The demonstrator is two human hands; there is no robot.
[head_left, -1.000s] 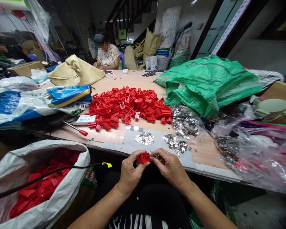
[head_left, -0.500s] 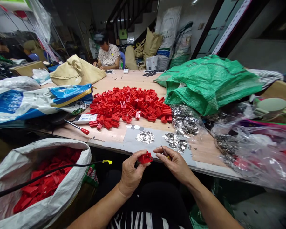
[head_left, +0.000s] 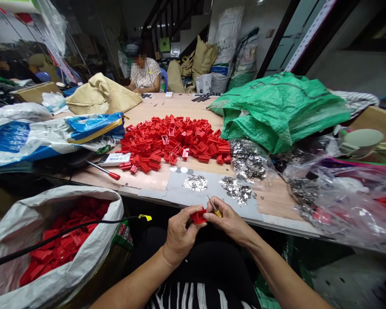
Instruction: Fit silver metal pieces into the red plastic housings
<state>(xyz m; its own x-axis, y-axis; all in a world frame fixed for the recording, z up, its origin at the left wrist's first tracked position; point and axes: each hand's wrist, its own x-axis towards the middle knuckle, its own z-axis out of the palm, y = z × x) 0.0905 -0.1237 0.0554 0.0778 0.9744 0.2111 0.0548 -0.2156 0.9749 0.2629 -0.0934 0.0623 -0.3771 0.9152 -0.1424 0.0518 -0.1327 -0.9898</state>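
My left hand (head_left: 180, 231) pinches a small red plastic part (head_left: 198, 216) just below the table's front edge. My right hand (head_left: 230, 221) is closed round a thin metal tool with a yellow handle (head_left: 214, 208), its fingertips touching the red part. On the table ahead lie two small heaps of shiny metal pieces (head_left: 195, 183) on a grey sheet (head_left: 180, 189). Behind them spreads a large pile of red plastic parts (head_left: 175, 143).
A white sack of red parts (head_left: 51, 249) stands at my lower left, with a black cable (head_left: 67, 234) across it. A red-handled screwdriver (head_left: 104, 170) and a calculator (head_left: 114, 159) lie left. Green bag (head_left: 276, 111) and clear bags of metal pieces (head_left: 334, 193) right. A person (head_left: 144, 73) sits at the far end.
My right hand drew away from the red part, then came back to it with the tool tip now pointing up. My left hand kept hold of the part.
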